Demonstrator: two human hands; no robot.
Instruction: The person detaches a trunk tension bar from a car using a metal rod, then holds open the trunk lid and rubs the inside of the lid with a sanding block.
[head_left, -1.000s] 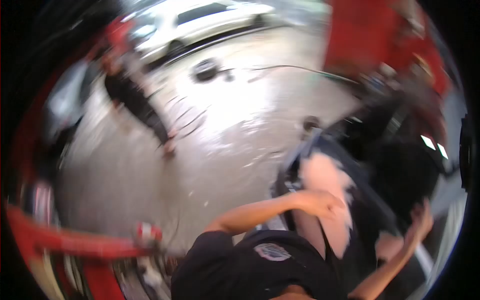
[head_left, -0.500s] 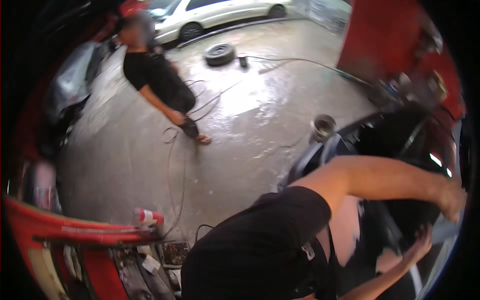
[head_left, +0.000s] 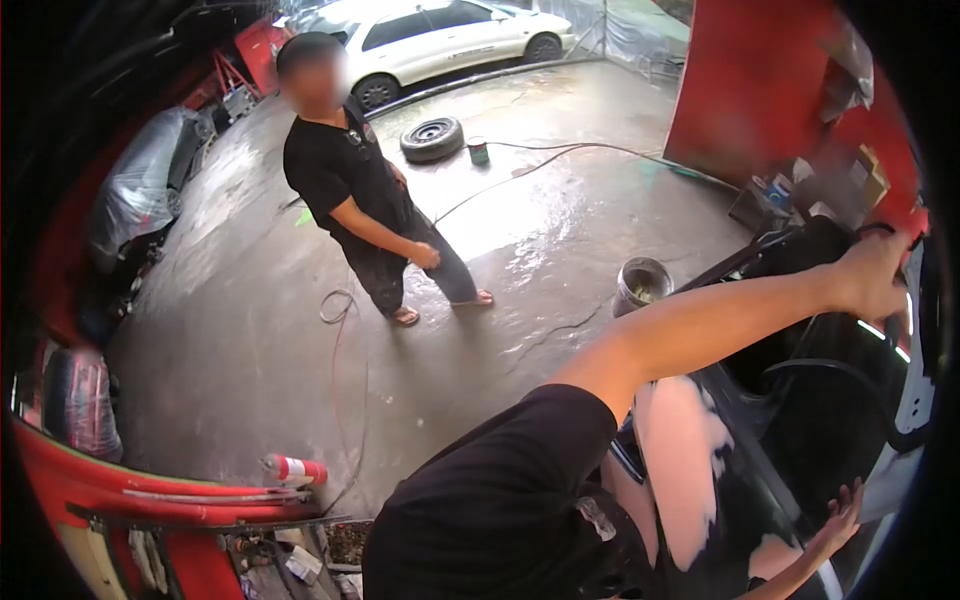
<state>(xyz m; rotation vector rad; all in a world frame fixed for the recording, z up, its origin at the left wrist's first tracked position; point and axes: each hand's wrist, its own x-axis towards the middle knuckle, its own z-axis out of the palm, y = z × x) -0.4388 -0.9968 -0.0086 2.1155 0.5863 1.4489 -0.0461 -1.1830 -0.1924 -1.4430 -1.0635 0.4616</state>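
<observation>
My left hand (head_left: pixel 885 270) is stretched far out at the right edge, above the black car part. Its fingers look closed near something red, too blurred and close to the edge to make out. My right hand (head_left: pixel 842 515) is lower, beside a pale grey surface (head_left: pixel 885 490), fingers apart and raised; I cannot tell whether it touches that surface. Between my body and hands is a black car panel (head_left: pixel 740 490) with patches of pinkish filler (head_left: pixel 680 470). A dark opening with a black rim (head_left: pixel 825 365) lies above my right hand.
A co-worker (head_left: pixel 350 190) stands on the wet floor. Also there are a wheel (head_left: pixel 432 139), a green can (head_left: pixel 478 152), a hose (head_left: pixel 520 165), a bucket (head_left: pixel 643 284), a red cylinder (head_left: pixel 296 469), a white car (head_left: pixel 440 45) and a plastic-covered car (head_left: pixel 150 180).
My left hand has moved up, away from the pale grey surface near my right hand. My right hand has dropped slightly. The co-worker has turned and appears further right as the view shifts.
</observation>
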